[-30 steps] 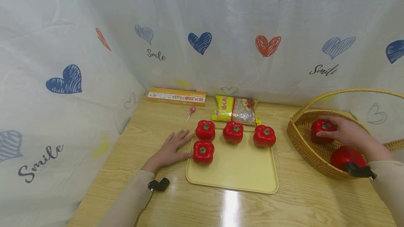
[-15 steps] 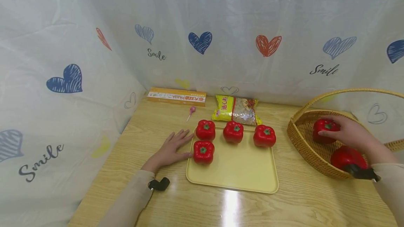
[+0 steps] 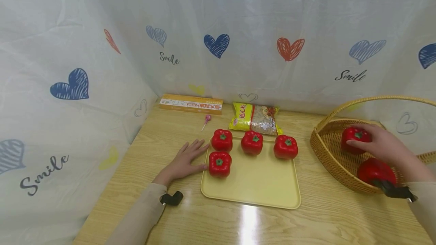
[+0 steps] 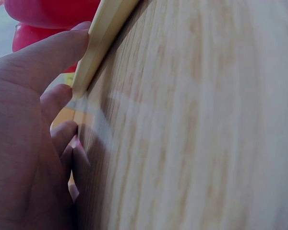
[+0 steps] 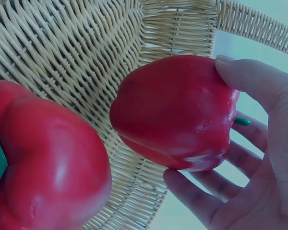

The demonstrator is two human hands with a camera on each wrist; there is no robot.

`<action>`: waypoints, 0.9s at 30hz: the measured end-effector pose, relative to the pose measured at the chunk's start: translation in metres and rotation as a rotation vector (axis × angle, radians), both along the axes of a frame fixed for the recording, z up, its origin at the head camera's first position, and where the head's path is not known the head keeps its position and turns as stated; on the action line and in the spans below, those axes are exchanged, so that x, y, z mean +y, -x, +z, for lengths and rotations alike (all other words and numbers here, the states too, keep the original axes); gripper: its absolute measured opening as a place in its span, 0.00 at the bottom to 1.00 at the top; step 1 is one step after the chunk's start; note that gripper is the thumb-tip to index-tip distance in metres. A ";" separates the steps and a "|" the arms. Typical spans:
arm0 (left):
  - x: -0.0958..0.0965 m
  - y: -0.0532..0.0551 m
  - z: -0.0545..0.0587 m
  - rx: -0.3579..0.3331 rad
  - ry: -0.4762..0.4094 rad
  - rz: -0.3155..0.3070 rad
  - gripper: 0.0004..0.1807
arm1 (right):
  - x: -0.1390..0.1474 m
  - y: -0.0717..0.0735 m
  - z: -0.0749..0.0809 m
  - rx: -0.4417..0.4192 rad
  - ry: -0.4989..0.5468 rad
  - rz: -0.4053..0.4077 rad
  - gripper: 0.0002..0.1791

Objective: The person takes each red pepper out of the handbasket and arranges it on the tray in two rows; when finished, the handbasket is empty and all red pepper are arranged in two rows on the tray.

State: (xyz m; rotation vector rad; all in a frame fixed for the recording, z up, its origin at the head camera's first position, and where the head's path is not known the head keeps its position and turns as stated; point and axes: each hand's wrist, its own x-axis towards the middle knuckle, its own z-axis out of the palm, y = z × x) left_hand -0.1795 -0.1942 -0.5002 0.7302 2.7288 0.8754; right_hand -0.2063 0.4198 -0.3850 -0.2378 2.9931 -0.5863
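Observation:
My right hand [image 3: 386, 144] grips a red bell pepper [image 3: 355, 140] inside the wicker basket [image 3: 321, 154]. In the right wrist view, thumb and fingers span the pepper [image 5: 175, 112] near its green stem. A second red pepper [image 3: 376, 172] lies in the basket nearer the wrist, partly covered by the black wrist mount. My left hand [image 3: 184, 163] rests on the table with fingers spread, its thumb at the left rim of the yellow tray [image 3: 252, 194]. Several red peppers sit on this tray, the nearest to that thumb being one pepper [image 3: 219, 164] at its left side.
Behind the tray lie a yellow bag of pasta [image 3: 255, 118], an orange pasta box [image 3: 190, 104] and a pink lollipop [image 3: 207, 119]. The basket's tall handle [image 3: 378, 97] arches over its opening. A curtain [image 3: 252, 75] with printed hearts hangs behind the table.
My right hand and the pepper in it have shifted slightly to the right within the basket. The left hand and the tray's peppers stay where they were.

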 end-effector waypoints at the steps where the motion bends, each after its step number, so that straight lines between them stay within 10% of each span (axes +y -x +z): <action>1: 0.000 0.000 0.000 0.001 0.000 -0.001 0.43 | 0.000 -0.001 0.000 0.002 -0.004 -0.005 0.41; 27: 0.000 0.000 0.000 0.004 0.011 -0.003 0.43 | -0.015 -0.022 0.007 0.096 0.005 -0.004 0.41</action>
